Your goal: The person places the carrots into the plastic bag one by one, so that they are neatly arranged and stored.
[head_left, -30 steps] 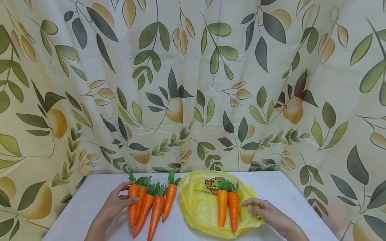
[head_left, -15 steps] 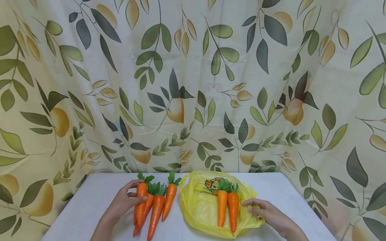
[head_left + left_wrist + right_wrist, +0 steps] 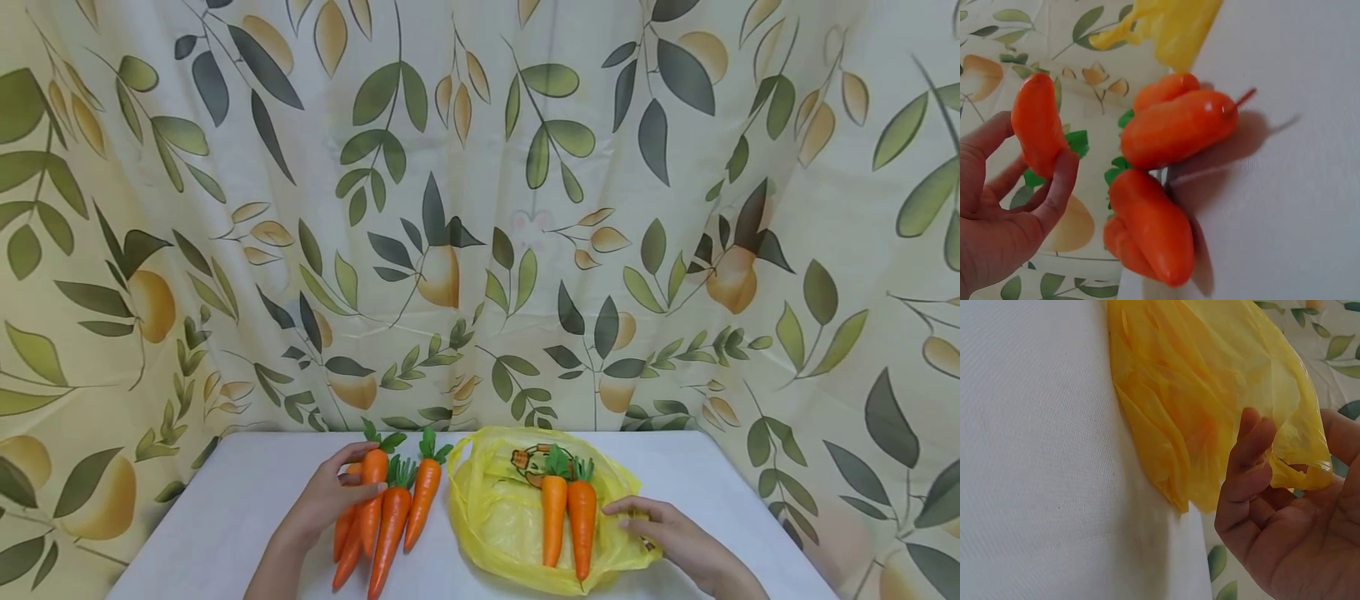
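Note:
My left hand (image 3: pixel 326 504) pinches an orange carrot (image 3: pixel 372 500) with green leaves between thumb and fingers. In the left wrist view this carrot (image 3: pixel 1038 122) is raised above the others. Just beyond it, more carrots lie on the table, one (image 3: pixel 391 533) beside it and one (image 3: pixel 423 504) farther right; others are partly hidden behind the held one. My right hand (image 3: pixel 671 533) grips the right edge of a yellow plastic bag (image 3: pixel 480 533), and the right wrist view has the bag's rim (image 3: pixel 1310 478) between thumb and fingers. Two carrots (image 3: pixel 553 521) lie side by side at the bag.
A white table (image 3: pixel 225 500) bears everything. Behind it and along both sides hangs a curtain (image 3: pixel 480 333) printed with leaves and fruit. The bag has a dark printed picture (image 3: pixel 529 463) at its far side.
My left hand has lifted the leftmost carrot and carried it to the right, over the neighbouring carrots. The right hand keeps its place at the bag's edge.

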{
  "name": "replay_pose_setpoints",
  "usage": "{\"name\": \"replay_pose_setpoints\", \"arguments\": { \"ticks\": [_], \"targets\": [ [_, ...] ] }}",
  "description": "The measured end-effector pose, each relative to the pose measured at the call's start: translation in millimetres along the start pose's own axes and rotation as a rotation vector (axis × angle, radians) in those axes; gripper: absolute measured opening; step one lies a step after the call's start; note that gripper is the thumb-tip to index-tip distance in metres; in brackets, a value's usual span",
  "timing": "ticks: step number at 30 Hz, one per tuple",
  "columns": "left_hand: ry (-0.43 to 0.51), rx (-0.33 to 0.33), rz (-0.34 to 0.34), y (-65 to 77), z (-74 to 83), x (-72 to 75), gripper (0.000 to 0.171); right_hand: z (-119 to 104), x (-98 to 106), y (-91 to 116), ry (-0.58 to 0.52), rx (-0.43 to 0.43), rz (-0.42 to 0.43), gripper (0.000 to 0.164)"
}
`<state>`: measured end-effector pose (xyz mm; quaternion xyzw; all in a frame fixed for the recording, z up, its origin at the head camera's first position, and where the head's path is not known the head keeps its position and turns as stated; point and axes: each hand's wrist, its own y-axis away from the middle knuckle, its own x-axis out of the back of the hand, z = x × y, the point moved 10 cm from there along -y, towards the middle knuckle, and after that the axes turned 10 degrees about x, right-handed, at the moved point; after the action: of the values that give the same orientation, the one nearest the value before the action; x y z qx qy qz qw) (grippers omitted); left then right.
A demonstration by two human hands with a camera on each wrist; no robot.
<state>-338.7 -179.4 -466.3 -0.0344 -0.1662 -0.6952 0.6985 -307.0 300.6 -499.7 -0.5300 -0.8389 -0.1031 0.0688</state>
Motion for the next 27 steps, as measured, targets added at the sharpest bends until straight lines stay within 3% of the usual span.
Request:
{"name": "replay_pose_setpoints", "arguments": {
  "ticks": [4, 14, 27],
  "targets": [
    [0.027, -0.015, -0.012, 0.7, 7.1, -7.8, 0.065, -1, -1, -1, 0.003, 0.001, -0.002, 0.035],
    [-0.024, -0.003, -0.013, -1.8, 19.5, -26.0, 0.063, 0, -1, -1, 0.002, 0.004, -0.007, 0.034],
    [0.016, -0.087, -0.059, -4.0, 43.1, -50.2, 0.063, -1, 0, 1, -0.003, 0.009, -0.012, 0.036]
  ]
}}
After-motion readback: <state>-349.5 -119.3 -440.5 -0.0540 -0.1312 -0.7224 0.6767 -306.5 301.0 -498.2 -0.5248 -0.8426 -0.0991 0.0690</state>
